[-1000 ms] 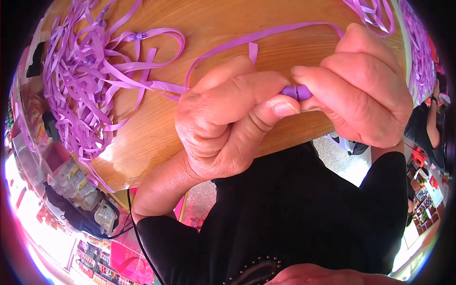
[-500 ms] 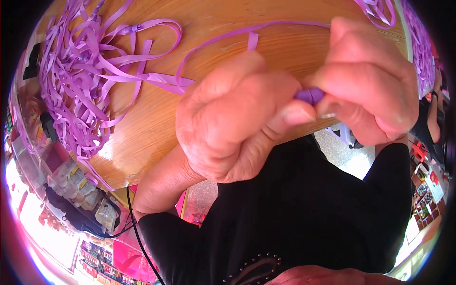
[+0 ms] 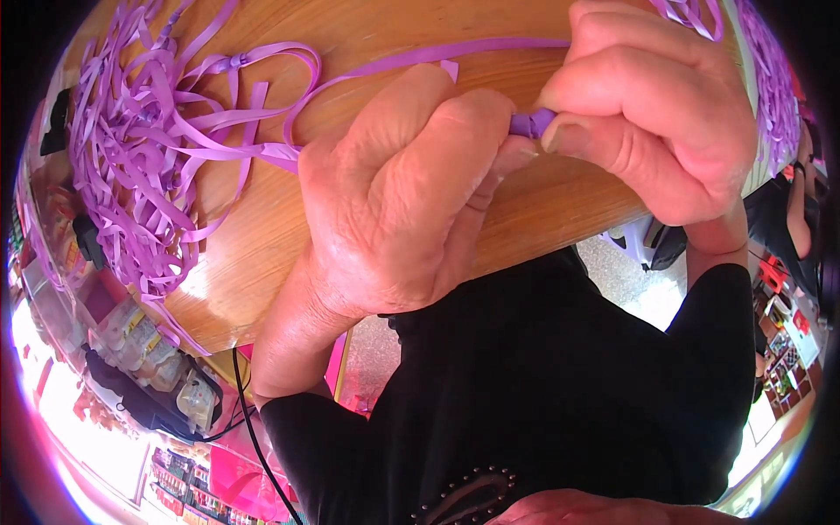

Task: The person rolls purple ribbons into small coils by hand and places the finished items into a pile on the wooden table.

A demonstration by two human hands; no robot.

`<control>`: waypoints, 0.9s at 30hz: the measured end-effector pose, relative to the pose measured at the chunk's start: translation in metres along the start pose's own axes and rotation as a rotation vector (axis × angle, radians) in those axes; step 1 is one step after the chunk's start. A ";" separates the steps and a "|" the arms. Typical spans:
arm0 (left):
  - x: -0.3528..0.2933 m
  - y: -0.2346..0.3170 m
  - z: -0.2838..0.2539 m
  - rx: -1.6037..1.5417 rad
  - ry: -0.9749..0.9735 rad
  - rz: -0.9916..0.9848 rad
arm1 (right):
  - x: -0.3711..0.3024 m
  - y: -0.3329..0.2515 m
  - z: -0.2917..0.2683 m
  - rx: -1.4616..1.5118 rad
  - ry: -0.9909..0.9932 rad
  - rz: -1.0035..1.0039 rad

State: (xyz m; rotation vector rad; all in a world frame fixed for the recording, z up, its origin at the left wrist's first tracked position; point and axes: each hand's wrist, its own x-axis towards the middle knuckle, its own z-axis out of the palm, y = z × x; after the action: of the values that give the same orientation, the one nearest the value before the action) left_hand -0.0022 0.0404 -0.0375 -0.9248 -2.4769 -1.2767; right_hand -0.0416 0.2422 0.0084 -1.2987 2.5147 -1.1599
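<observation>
A small purple connector (image 3: 531,123) with a seam across it is pinched from both sides, above the wooden table (image 3: 542,210). My left hand (image 3: 398,197) is closed on its left end, the fingers curled and the thumb below. On the right end, my right hand (image 3: 656,114) closes with thumb and forefinger. A flat purple ribbon (image 3: 446,52) arcs across the table behind both hands and passes out of sight behind the right one. Its short cut tip (image 3: 450,69) shows above my left knuckles. Most of the connector's ends are hidden by my fingers.
A tangled heap of purple ribbons (image 3: 144,184), some with small connectors, covers the table's left side. More ribbons (image 3: 770,87) lie at the far right. A black cable (image 3: 249,429) hangs by the table's near left edge. Another person's arm (image 3: 798,210) shows at the right rim.
Both hands have moved up and slightly left with the connector, away from my body. The ribbon behind them has shifted and now runs more directly toward the right hand.
</observation>
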 end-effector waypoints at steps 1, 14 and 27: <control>0.000 0.001 -0.001 -0.043 0.008 -0.003 | 0.000 0.001 0.000 0.004 -0.002 -0.003; -0.004 -0.003 0.010 -0.359 0.038 -0.042 | 0.002 0.018 0.001 0.043 -0.097 -0.122; -0.005 0.007 0.003 -0.063 -0.049 0.083 | -0.002 0.026 0.012 0.223 -0.166 -0.235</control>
State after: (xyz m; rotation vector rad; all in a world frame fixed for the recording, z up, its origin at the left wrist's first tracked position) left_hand 0.0066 0.0433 -0.0365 -1.0746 -2.4195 -1.3275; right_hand -0.0527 0.2462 -0.0172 -1.5850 2.0936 -1.2729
